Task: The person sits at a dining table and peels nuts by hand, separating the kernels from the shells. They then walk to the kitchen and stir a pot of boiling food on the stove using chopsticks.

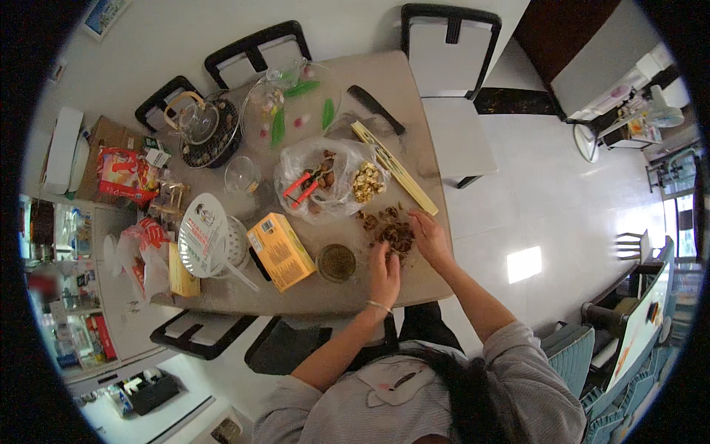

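A heap of broken brown nut shells (397, 237) lies on the table near its right-hand edge. My left hand (384, 273) is at the heap's near side, its fingertips touching the shells. On the right of the heap, my right hand (430, 236) curves in with its fingers by the shells. I see nothing held in either hand. Beyond them, a clear plastic bag (294, 161) is spread out with whole brown nuts (327, 176) and red-handled pliers (301, 188) on it. Pale nut kernels (368, 183) are piled at the bag's right side.
A glass of dark contents (336, 263) stands left of my left hand, beside an orange box (281, 251). Long yellow strips (395, 167) lie beyond my right hand. Farther off are a glass plate (299, 119), a glass teapot (198, 123) on a grill, and a white hand fan (204, 236).
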`<state>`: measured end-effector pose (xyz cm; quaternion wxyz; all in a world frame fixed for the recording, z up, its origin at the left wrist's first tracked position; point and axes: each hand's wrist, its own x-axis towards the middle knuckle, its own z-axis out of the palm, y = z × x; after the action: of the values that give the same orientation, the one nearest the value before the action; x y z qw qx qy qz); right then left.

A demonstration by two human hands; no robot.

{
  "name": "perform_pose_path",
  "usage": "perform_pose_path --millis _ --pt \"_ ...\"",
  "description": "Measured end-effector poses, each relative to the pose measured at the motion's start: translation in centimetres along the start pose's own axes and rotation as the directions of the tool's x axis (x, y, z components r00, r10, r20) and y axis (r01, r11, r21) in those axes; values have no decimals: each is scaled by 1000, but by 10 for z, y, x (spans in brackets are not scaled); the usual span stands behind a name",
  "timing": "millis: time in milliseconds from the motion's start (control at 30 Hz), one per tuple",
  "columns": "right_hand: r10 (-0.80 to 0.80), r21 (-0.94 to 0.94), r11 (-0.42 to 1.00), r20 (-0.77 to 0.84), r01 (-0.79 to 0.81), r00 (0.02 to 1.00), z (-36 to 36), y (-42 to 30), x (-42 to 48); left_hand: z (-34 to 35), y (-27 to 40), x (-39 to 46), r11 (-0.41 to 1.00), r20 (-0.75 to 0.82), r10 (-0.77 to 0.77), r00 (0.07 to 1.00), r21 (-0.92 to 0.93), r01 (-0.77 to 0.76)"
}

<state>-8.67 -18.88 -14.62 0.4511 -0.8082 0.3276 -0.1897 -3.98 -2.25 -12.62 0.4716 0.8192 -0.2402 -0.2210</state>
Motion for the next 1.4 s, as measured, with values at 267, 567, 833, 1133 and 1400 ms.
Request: perform_pose_path --millis 267,567,833,1133,1400 --pt "-402 -155 895 126 418 907 25 7 38 34 -22 92 924 -508 40 860 346 161" --pt "-281 246 949 375 197 883 -26 17 27 48 19 38 986 -484 -163 860 -55 155" --pt "-470 78 874 390 480 792 0 37 41 110 17 -24 932 -745 -340 574 -187 309" --pt "-487 248 872 524 423 699 17 20 52 95 -6 34 954 -780 -287 556 -184 236" --pt "-293 489 872 489 20 822 35 21 28 81 10 51 958 -738 -238 631 -285 28"
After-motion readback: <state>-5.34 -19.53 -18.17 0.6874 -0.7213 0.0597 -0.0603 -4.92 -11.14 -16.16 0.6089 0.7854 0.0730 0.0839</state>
